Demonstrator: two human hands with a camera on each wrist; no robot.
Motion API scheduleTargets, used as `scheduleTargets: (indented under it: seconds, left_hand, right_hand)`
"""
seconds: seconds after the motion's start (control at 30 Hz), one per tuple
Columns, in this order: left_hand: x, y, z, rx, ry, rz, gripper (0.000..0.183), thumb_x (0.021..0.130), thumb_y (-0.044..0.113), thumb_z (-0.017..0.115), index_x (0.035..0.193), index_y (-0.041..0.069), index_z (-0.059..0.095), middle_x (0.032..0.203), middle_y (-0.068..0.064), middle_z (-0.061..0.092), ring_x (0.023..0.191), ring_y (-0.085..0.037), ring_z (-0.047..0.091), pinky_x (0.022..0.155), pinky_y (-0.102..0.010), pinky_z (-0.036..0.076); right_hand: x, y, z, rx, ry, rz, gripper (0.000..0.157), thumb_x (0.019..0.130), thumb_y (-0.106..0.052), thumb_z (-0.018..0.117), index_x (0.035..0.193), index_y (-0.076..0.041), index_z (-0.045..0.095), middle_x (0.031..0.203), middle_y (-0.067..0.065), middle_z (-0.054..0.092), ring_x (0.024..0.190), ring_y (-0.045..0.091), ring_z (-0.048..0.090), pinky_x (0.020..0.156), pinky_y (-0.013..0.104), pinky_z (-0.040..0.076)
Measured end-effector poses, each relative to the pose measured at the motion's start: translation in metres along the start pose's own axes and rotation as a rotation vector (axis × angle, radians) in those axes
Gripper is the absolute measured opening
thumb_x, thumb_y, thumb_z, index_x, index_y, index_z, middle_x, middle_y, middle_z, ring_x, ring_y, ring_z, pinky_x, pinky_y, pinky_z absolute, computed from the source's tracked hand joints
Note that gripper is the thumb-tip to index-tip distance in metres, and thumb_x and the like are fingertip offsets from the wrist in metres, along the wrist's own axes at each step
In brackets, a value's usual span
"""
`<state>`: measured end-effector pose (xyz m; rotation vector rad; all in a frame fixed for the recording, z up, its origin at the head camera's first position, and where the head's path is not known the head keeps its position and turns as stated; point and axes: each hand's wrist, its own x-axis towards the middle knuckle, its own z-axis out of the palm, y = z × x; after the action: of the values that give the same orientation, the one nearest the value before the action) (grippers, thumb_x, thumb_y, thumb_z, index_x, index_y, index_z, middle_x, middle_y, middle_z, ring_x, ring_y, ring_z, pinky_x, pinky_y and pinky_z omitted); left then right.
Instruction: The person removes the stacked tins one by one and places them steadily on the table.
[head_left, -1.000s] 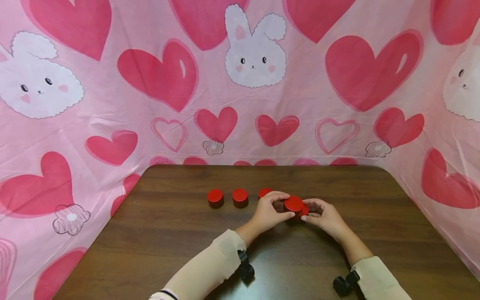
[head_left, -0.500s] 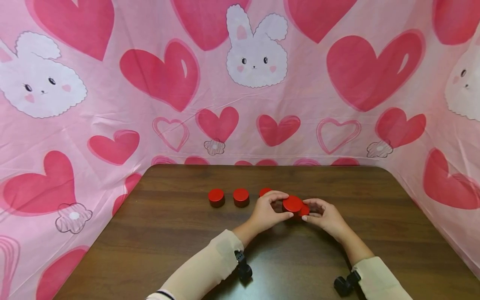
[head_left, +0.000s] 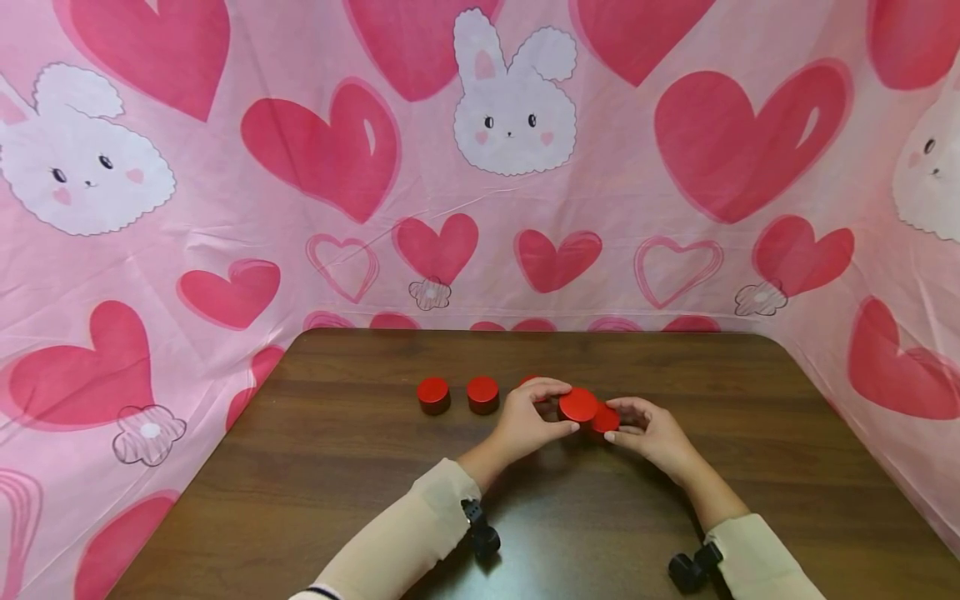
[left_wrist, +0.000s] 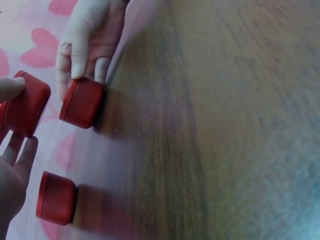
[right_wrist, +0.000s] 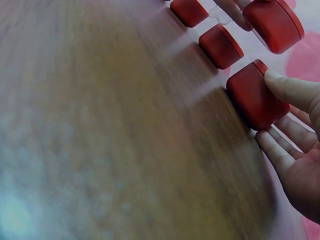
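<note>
My left hand [head_left: 529,417] pinches a round red tin [head_left: 578,405] between thumb and fingers. In both wrist views this tin [left_wrist: 26,105] is raised off the tabletop. Just to its right, my right hand [head_left: 651,435] grips a second red tin [head_left: 606,417], its thumb on the near side and fingers round the far side. That second tin [right_wrist: 256,96] is low at the table surface in the right wrist view, and the raised tin overlaps it in the head view. A third red tin [head_left: 529,380] stands behind my left hand, mostly hidden by it.
Two more red tins, one at the far left [head_left: 433,396] and one beside it [head_left: 483,395], stand in a row on the brown wooden table [head_left: 315,483]. A pink cloth [head_left: 555,192] with hearts and rabbits hangs behind and at both sides.
My left hand has moved slightly left and up with its tin, uncovering more of the tin in my right hand. The right hand has stayed nearly still.
</note>
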<state>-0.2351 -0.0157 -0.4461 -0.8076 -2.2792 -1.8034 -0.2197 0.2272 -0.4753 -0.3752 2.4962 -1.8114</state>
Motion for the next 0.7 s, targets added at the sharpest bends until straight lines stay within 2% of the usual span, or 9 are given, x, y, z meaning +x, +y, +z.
scheduleTargets:
  seconds: [0.13,0.27,0.47,0.57,0.7]
  left_hand:
    - [0.000,0.000,-0.005,0.067,0.011,0.009,0.045,0.070,0.006,0.088,0.112,0.007,0.073,0.114,0.000,0.067,0.107,-0.014,0.060,0.092,-0.041,0.053]
    - [0.000,0.002,-0.010,0.116,0.007,0.003,0.045,0.070,0.011,0.089,0.112,0.010,0.073,0.115,0.004,0.067,0.111,-0.012,0.059,0.096,-0.038,0.050]
    - [-0.002,0.005,-0.016,0.091,0.002,-0.045,0.046,0.069,0.010,0.089,0.112,0.010,0.074,0.115,0.004,0.067,0.112,-0.012,0.058,0.098,-0.029,0.046]
    - [-0.003,0.007,-0.019,0.070,0.005,-0.061,0.046,0.069,0.009,0.089,0.112,0.011,0.074,0.115,0.004,0.067,0.112,-0.013,0.057,0.099,-0.033,0.047]
    - [-0.005,0.006,-0.023,0.036,0.002,-0.072,0.046,0.069,0.006,0.088,0.113,0.010,0.073,0.117,0.001,0.066,0.113,-0.018,0.057,0.098,-0.044,0.048]
  right_hand:
    - [-0.001,-0.002,-0.001,0.002,-0.007,0.003,0.054,0.081,-0.009,0.080,0.127,0.006,0.056,0.122,0.024,0.060,0.104,0.031,0.063,0.084,0.023,0.054]
    - [-0.001,-0.004,-0.001,0.001,-0.017,0.016,0.055,0.082,-0.012,0.080,0.128,0.005,0.055,0.124,0.024,0.059,0.106,0.033,0.062,0.085,0.024,0.054]
    - [-0.001,-0.004,-0.001,0.001,-0.008,0.019,0.055,0.081,-0.012,0.080,0.129,0.005,0.056,0.124,0.024,0.060,0.106,0.032,0.063,0.085,0.024,0.054]
    - [0.000,-0.002,0.000,-0.003,0.000,0.007,0.054,0.081,-0.010,0.080,0.127,0.005,0.056,0.122,0.024,0.061,0.104,0.031,0.064,0.083,0.022,0.054]
    - [0.000,0.000,0.000,-0.010,0.006,-0.003,0.053,0.080,-0.008,0.080,0.126,0.006,0.057,0.120,0.025,0.061,0.101,0.026,0.065,0.082,0.021,0.054]
